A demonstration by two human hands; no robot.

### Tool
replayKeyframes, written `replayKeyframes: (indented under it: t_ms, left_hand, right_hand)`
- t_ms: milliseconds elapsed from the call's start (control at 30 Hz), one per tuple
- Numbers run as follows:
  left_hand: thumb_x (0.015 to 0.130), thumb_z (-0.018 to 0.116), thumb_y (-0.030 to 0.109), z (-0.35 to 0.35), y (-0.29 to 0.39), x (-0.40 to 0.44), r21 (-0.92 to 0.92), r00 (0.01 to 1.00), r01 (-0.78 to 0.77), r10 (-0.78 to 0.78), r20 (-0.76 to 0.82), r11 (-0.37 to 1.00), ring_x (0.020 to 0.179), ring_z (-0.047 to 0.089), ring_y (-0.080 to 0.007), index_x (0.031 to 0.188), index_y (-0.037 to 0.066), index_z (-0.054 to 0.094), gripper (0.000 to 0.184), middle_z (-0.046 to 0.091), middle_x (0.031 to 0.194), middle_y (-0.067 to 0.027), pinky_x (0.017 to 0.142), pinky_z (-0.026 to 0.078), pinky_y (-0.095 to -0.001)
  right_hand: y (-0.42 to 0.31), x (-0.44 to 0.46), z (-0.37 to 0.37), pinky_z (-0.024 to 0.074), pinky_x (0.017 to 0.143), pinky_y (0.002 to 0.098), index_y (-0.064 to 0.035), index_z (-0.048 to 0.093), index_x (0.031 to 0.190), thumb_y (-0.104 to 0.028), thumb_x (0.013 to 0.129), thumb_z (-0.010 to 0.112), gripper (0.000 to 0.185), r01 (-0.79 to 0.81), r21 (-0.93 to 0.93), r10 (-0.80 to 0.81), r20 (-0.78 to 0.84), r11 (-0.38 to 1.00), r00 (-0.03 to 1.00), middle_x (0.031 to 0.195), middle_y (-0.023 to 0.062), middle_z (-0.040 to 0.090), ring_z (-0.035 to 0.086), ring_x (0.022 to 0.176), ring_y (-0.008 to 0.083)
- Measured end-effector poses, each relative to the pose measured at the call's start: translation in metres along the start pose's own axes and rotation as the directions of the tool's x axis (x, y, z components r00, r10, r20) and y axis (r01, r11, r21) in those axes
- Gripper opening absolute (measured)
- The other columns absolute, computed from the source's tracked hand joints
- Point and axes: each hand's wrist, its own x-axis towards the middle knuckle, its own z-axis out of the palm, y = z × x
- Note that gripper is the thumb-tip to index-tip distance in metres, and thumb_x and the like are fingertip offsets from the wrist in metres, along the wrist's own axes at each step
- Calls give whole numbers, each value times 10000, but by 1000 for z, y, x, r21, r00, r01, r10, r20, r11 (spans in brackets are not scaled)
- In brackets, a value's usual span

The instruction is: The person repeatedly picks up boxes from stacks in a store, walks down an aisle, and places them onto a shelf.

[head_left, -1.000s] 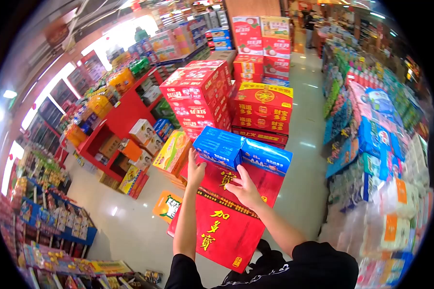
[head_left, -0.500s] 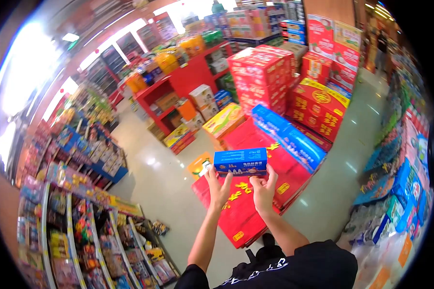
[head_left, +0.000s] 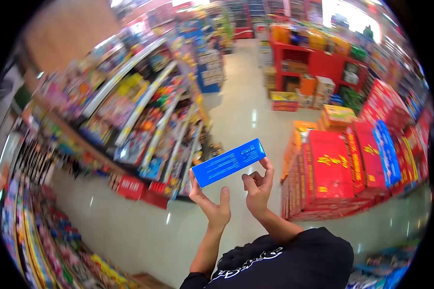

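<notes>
A blue mosquito-repellent box (head_left: 228,163) with small white print is held up in front of me, its left end lower than its right. My left hand (head_left: 212,202) grips the left end, with the thumb apart from the box and pointing up. At the right end, the fingers of my right hand (head_left: 259,188) press against the box's edge, partly curled. The undersides of the box and some fingertips are hidden.
Slanted shelves of packaged goods (head_left: 144,106) stand to the left. Stacked red cartons (head_left: 328,166) rise on the right, beside a blue pack (head_left: 386,154). A pale shiny floor aisle (head_left: 243,106) runs ahead toward a red display shelf (head_left: 318,65).
My view has swung left, so the red cartons now lie to the right. Both hands still hold the box, which has turned to show another face and tilted.
</notes>
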Motion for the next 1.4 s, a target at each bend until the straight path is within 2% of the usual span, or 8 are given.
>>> replayKeyframes:
  t_ms: [200, 333, 567, 600, 700, 833, 1167, 1400]
  left_hand:
    - [817, 679, 61, -165, -7, 3, 211, 956, 33, 30, -291, 977, 1456, 243, -391, 1335, -34, 276, 663, 225, 1533, -306, 1173, 180, -494]
    - [806, 677, 48, -238, -24, 3, 275, 912, 61, 58, -406, 960, 1434, 279, -393, 1340, -32, 273, 674, 243, 1515, -303, 1169, 199, -492]
    - [808, 676, 30, -372, -97, 36, 337, 881, 135, 43, -471, 932, 1401, 325, -379, 1365, -30, 256, 700, 239, 1506, -293, 1154, 243, -500]
    - [810, 677, 29, -394, -108, 44, 348, 883, 149, 34, -468, 925, 1401, 324, -373, 1379, -33, 244, 717, 238, 1508, -286, 1151, 251, -500]
    - [817, 680, 28, -464, -139, 86, 374, 869, 220, -7, -494, 901, 1398, 325, -357, 1421, -39, 208, 769, 239, 1511, -262, 1144, 269, -497]
    - [829, 661, 4, -558, -158, 115, 426, 806, 354, -42, -590, 833, 1380, 333, -320, 1454, -29, 172, 794, 286, 1476, -231, 1151, 259, -479]
    - [813, 681, 56, -735, -233, 182, 350, 475, 433, 119, -872, 831, 1383, 271, -340, 1456, -45, 113, 864, 262, 1446, -247, 1174, 142, -479]
    - [823, 666, 45, -921, -310, 265, 436, 516, 357, 215, -829, 826, 1413, 249, -350, 1453, -45, 121, 838, 243, 1484, -259, 1185, 128, -479]
  right_hand:
    - [49, -84, 134, 421, 599, 217, -44, 267, 1463, 109, 849, 601, 716, -166, 27, 151, 294, 986, 944, 1196, 80, 522, 514, 710, 71]
    - [92, -123, 209, 404, 611, 193, -58, 271, 1470, 108, 861, 584, 705, -184, 91, 138, 373, 979, 917, 853, 19, 558, 505, 689, 61]
    - [196, -164, 347, 412, 641, 198, -32, 322, 1450, 114, 858, 574, 659, -211, 179, 109, 456, 961, 883, 1075, 54, 548, 512, 770, 62]
    - [224, -168, 366, 425, 648, 207, -25, 357, 1442, 119, 849, 592, 654, -200, 191, 92, 463, 961, 881, 1240, 68, 469, 516, 812, 72]
    - [282, -181, 445, 435, 646, 217, -21, 382, 1438, 121, 838, 614, 659, -217, 219, 69, 535, 951, 842, 1326, 63, 388, 518, 818, 89]
    - [317, -204, 542, 441, 638, 214, -1, 390, 1445, 113, 828, 635, 674, -349, 64, 215, 681, 935, 700, 1309, 80, 378, 539, 820, 93]
    - [424, -314, 731, 426, 594, 220, -15, 402, 1433, 67, 774, 672, 717, -263, -100, 218, 855, 960, 470, 1215, 94, 394, 491, 686, 88]
    - [514, -376, 912, 446, 578, 225, -7, 373, 1433, 69, 775, 675, 728, -235, -57, 168, 857, 970, 487, 1253, 111, 400, 522, 694, 103]
